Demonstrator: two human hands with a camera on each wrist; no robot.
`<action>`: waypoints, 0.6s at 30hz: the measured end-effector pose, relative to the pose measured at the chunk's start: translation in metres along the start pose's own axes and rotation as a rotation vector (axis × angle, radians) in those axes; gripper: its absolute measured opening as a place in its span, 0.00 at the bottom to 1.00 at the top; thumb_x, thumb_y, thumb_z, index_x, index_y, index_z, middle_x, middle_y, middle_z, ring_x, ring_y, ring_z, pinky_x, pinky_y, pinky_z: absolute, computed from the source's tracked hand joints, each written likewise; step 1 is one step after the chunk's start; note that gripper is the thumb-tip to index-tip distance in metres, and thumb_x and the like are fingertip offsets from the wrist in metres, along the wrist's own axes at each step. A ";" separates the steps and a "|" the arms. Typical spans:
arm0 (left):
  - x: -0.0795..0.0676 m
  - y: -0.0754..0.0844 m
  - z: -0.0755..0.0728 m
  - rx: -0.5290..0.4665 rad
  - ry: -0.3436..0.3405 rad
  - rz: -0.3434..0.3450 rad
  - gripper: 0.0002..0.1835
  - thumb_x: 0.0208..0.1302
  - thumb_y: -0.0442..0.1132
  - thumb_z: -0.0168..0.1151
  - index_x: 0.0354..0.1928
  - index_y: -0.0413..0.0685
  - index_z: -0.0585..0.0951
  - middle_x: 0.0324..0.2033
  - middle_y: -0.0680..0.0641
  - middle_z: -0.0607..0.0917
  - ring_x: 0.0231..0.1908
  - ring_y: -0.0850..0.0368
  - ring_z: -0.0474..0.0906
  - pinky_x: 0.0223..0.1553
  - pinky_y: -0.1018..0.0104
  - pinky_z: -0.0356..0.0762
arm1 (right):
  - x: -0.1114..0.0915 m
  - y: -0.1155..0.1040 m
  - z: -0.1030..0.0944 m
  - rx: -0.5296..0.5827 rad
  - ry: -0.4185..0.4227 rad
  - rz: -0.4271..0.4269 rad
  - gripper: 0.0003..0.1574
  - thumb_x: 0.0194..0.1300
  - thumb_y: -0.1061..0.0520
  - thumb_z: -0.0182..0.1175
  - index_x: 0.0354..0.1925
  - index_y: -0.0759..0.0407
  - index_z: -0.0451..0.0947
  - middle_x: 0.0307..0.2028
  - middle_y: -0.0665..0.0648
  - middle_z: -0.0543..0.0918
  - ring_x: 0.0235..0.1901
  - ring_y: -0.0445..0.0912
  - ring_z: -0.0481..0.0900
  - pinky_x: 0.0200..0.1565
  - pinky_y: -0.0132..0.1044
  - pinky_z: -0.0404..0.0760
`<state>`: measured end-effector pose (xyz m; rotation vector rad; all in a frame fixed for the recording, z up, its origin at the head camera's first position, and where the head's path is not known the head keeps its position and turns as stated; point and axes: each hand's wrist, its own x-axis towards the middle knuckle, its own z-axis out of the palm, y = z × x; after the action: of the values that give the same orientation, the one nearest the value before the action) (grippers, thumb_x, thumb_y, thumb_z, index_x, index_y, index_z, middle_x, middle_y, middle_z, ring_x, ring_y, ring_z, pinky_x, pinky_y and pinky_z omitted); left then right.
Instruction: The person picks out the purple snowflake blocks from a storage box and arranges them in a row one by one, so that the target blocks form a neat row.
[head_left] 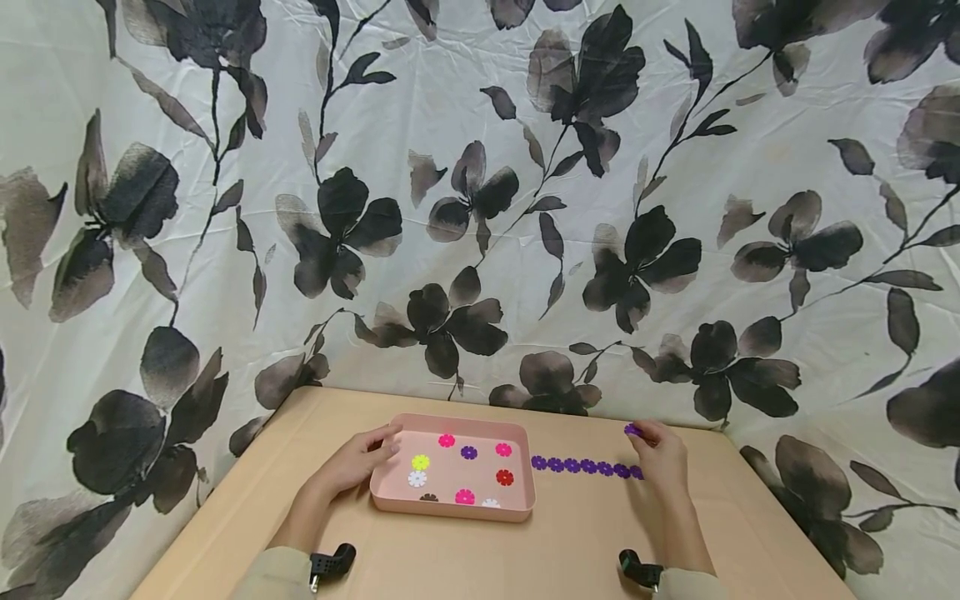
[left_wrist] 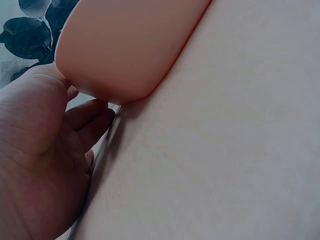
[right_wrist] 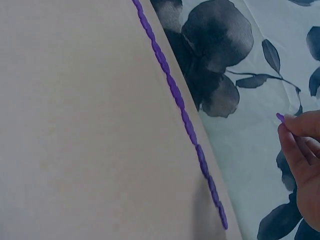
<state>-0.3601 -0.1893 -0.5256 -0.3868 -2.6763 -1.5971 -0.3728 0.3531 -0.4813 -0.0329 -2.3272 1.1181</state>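
My left hand (head_left: 352,462) grips the left wall of a shallow pink tray (head_left: 450,510), thumb at the rim; in the left wrist view its fingers curl beneath the tray's corner. Several flower-shaped discs lie scattered inside: pink, red, white, yellow, brown and one purple disc (head_left: 468,452). Between thumb and fingertips my right hand (head_left: 663,458) pinches a single purple flower disc (head_left: 632,429), raised above the table. A row of purple flower discs (head_left: 588,467) runs rightward from the tray; its right end is partly behind the right hand in the head view.
The tray and the row lie on a light brown table (head_left: 570,550). Behind and beside it hangs a white cloth (head_left: 450,75) with dark flowers. A black wrist device (head_left: 332,564) sits at the left sleeve, another black device (head_left: 640,569) at the right.
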 end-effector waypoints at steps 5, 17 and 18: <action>0.000 0.000 0.000 0.004 0.006 -0.001 0.29 0.77 0.49 0.59 0.75 0.48 0.72 0.78 0.36 0.64 0.80 0.34 0.54 0.79 0.33 0.50 | -0.002 0.012 -0.008 -0.002 -0.003 0.068 0.18 0.69 0.63 0.68 0.56 0.69 0.85 0.51 0.70 0.88 0.44 0.45 0.85 0.36 0.10 0.71; 0.000 0.001 0.000 0.000 0.006 -0.010 0.30 0.77 0.49 0.60 0.75 0.48 0.72 0.78 0.36 0.64 0.80 0.34 0.54 0.78 0.33 0.50 | -0.016 0.039 -0.016 0.023 0.010 0.202 0.20 0.71 0.64 0.65 0.58 0.72 0.81 0.54 0.74 0.83 0.49 0.56 0.83 0.34 0.14 0.75; 0.000 0.001 0.000 0.000 0.007 -0.011 0.30 0.77 0.49 0.60 0.76 0.48 0.72 0.78 0.36 0.64 0.80 0.34 0.54 0.78 0.33 0.50 | -0.017 0.042 -0.017 0.014 0.011 0.206 0.21 0.71 0.64 0.65 0.59 0.72 0.81 0.55 0.74 0.83 0.51 0.59 0.83 0.36 0.16 0.77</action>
<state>-0.3596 -0.1892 -0.5251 -0.3668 -2.6775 -1.5985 -0.3591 0.3886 -0.5115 -0.2784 -2.3464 1.2288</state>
